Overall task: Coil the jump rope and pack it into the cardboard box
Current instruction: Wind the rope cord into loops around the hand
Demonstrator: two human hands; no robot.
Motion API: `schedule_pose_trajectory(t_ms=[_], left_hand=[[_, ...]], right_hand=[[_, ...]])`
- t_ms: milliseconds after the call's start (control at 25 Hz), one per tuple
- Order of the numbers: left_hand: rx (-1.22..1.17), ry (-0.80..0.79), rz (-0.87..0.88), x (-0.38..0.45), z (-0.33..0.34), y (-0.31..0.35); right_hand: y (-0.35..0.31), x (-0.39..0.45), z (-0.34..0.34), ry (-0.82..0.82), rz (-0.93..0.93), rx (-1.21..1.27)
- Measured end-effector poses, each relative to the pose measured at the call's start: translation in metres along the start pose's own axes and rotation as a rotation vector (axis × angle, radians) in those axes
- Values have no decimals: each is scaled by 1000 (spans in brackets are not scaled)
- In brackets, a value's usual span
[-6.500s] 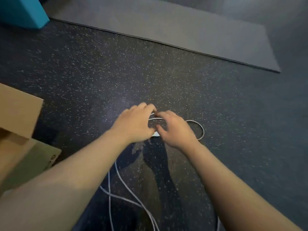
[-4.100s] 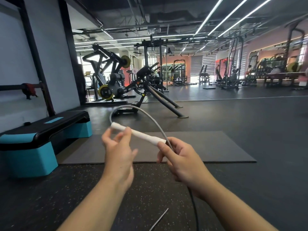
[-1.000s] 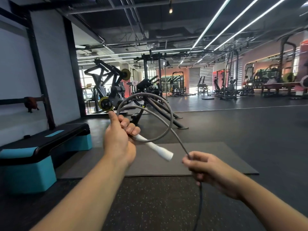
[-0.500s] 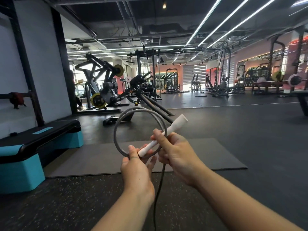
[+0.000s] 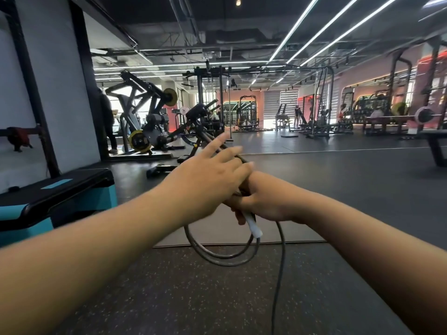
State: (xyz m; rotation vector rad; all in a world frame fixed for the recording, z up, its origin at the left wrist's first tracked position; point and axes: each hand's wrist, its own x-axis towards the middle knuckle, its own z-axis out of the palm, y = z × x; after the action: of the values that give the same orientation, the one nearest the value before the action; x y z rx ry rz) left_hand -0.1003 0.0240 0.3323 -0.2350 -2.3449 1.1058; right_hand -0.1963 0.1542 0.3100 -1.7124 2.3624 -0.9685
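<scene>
Two hands meet at frame centre, held out over the speckled floor (image 5: 217,298). Right hand (image 5: 263,199) is curled tight around the white handle (image 5: 252,224) of the jump rope (image 5: 217,256); the handle's end pokes out below the fist, pointing down. Left hand (image 5: 208,180) lies across the top of the right, fingers (image 5: 217,143) spread and extended, palm down; whether it grips any rope underneath cannot be told. Roughly two loops of grey rope hang below the hands, clear of the floor. One loose strand drops from the right fist to the bottom edge of view. Grey mat (image 5: 290,228) lies beyond. Teal step platform (image 5: 55,199) at left. Cardboard box not in view.
</scene>
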Motion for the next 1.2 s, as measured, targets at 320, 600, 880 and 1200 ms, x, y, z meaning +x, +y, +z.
schedule_pose_trajectory(t_ms=[320, 600, 880, 1200], left_hand=[[-252, -110, -170, -36, 23, -23], [-847, -350, -202, -29, 7, -12], [-957, -443, -113, -43, 4, -11], [-1200, -371, -501, -105, 32, -68]], right_hand=[[21, -16, -14, -119, 86, 172], [16, -8, -9, -108, -82, -36], [24, -24, -40, -169, 87, 103], [97, -61, -53, 42, 382, 85]])
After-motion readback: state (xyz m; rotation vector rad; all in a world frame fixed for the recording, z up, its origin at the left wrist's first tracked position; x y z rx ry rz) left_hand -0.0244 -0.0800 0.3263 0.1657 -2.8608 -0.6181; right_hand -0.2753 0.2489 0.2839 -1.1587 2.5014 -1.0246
